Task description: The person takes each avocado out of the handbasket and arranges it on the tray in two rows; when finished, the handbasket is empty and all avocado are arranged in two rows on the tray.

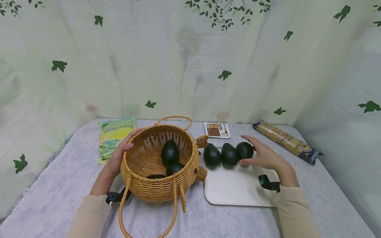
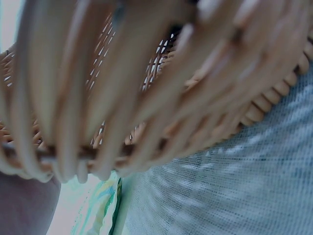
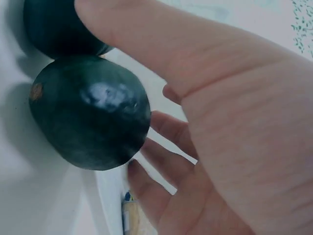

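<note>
My left hand grips the left rim of a round wicker basket, its thumb over the edge. Inside the basket lie a dark green avocado and two more, partly hidden by the front wall. Close up, the left wrist view shows the basket's woven side. Three avocados sit in a row along the far side of a white tray. Around the rightmost avocado, my right hand is spread, thumb on the near side. In the right wrist view, fingertips lie right at that avocado.
A green and yellow packet lies left of the basket. Behind the tray is a small white and brown packet. A long yellow package lies at the back right. The basket's front handle hangs toward the near table edge.
</note>
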`<state>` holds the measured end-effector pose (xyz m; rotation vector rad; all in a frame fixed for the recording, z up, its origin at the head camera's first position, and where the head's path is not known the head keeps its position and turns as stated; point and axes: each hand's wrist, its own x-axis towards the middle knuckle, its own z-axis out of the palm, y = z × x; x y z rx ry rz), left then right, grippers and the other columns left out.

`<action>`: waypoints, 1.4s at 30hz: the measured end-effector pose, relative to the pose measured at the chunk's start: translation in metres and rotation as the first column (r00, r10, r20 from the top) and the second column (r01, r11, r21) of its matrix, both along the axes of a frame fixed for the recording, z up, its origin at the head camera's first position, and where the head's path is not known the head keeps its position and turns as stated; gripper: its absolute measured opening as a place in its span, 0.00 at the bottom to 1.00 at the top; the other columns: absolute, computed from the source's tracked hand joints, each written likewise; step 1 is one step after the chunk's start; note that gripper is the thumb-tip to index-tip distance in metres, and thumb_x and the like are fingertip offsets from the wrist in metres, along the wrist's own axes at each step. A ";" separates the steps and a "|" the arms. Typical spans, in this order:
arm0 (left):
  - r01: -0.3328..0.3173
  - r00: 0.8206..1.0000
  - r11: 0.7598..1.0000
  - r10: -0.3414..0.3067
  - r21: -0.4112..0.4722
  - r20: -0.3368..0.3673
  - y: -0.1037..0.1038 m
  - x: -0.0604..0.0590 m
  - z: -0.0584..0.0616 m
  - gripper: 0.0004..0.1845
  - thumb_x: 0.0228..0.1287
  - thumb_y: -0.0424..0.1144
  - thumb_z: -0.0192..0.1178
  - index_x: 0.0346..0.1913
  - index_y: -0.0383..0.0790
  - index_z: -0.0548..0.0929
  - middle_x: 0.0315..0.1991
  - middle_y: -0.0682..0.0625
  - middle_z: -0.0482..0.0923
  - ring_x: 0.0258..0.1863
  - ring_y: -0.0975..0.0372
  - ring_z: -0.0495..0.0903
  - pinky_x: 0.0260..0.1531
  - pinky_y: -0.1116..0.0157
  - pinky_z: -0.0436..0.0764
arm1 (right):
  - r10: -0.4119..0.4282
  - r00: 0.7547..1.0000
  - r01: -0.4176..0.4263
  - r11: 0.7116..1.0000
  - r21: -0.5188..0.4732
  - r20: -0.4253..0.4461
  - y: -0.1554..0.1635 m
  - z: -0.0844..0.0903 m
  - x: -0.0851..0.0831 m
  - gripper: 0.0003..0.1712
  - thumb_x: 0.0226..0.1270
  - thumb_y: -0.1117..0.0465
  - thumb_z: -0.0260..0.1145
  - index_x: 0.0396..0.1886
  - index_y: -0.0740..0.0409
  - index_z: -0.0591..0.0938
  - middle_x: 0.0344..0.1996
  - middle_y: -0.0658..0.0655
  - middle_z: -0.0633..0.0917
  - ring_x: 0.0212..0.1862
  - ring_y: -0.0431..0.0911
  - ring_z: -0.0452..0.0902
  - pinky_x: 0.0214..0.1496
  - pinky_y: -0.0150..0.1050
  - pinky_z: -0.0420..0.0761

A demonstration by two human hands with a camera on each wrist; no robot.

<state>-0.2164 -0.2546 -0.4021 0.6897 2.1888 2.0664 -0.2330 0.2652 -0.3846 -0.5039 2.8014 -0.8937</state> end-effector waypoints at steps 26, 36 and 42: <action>0.013 1.000 1.000 -0.013 0.005 -0.003 0.002 -0.003 0.005 0.31 0.77 0.43 0.34 0.81 0.49 0.58 0.74 0.46 0.61 0.71 0.50 0.66 0.59 0.59 0.78 | 0.043 0.987 -0.060 0.993 -0.102 -0.154 -0.041 0.030 0.014 0.48 0.67 0.42 0.72 0.82 0.49 0.62 0.78 0.60 0.65 0.73 0.67 0.66 0.69 0.66 0.69; 0.014 1.000 1.000 -0.014 0.012 -0.006 0.001 -0.002 0.003 0.32 0.77 0.42 0.33 0.82 0.49 0.57 0.74 0.47 0.62 0.70 0.52 0.67 0.59 0.60 0.78 | 0.100 0.969 -0.147 0.968 -0.201 -0.225 -0.066 0.038 0.016 0.43 0.68 0.51 0.73 0.79 0.52 0.67 0.76 0.57 0.69 0.74 0.59 0.68 0.73 0.54 0.69; 0.025 1.000 1.000 -0.025 0.013 -0.013 -0.001 -0.001 0.000 0.32 0.77 0.41 0.32 0.82 0.48 0.55 0.74 0.49 0.62 0.71 0.54 0.66 0.61 0.62 0.77 | 0.130 0.967 -0.181 0.956 -0.229 -0.221 -0.083 0.040 0.017 0.41 0.69 0.52 0.73 0.78 0.50 0.68 0.75 0.56 0.71 0.74 0.56 0.69 0.74 0.51 0.70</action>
